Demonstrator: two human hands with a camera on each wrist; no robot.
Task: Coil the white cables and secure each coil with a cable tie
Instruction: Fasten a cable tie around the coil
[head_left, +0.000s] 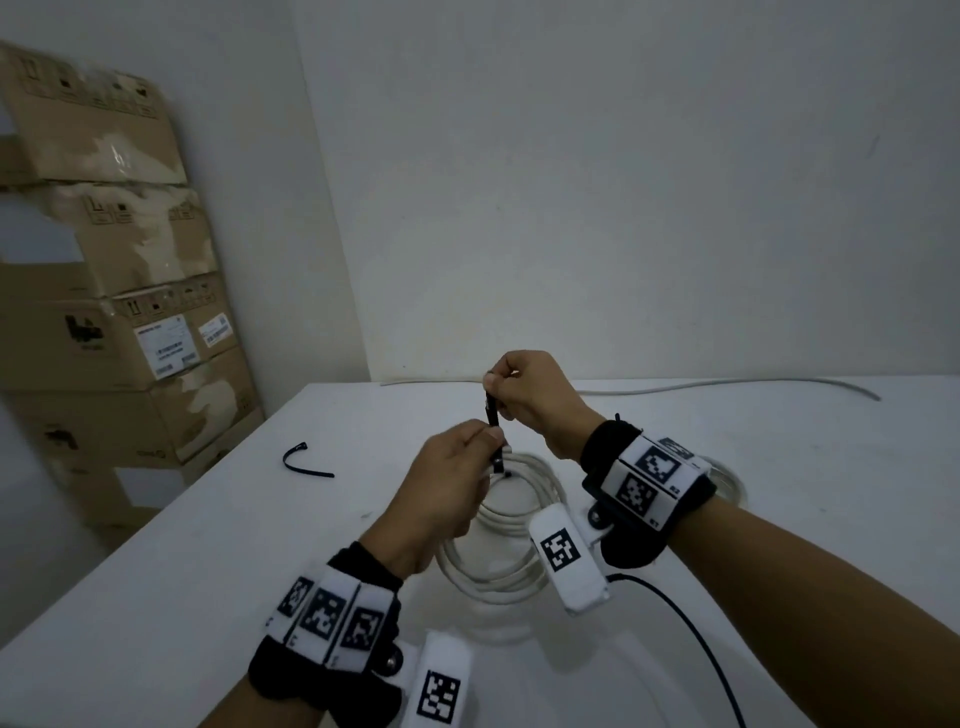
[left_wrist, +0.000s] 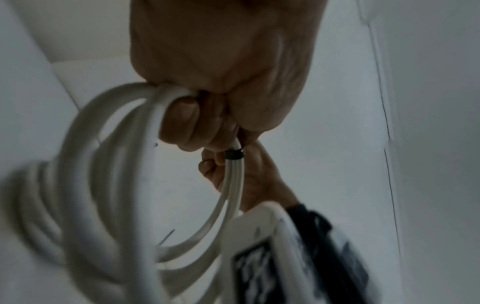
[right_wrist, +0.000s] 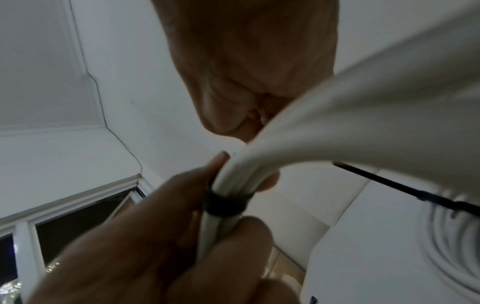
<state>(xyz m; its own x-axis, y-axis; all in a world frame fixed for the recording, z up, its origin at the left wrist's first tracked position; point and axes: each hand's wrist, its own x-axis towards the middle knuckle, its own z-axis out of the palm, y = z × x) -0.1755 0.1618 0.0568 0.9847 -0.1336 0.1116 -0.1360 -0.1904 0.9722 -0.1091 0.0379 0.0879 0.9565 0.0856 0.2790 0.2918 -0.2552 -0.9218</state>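
Observation:
A white cable coil (head_left: 498, 545) hangs from my left hand (head_left: 480, 441), which grips its top strands just above the table. A black cable tie (head_left: 492, 415) is looped round those strands. Its tail stands up from the bundle, and my right hand (head_left: 493, 382) pinches the upper end between thumb and fingers. In the left wrist view my curled fingers (left_wrist: 182, 119) hold the coil (left_wrist: 85, 185), with the tie band (left_wrist: 234, 154) tight round the strands. The right wrist view shows the same band (right_wrist: 226, 203) on the bundle (right_wrist: 337, 123).
A second white coil (head_left: 727, 478) with a black tie (right_wrist: 415, 195) lies on the white table (head_left: 208, 545) under my right wrist. A spare black tie (head_left: 306, 462) lies to the left. One loose white cable (head_left: 727, 385) runs along the back edge. Cardboard boxes (head_left: 114, 312) are stacked at the left.

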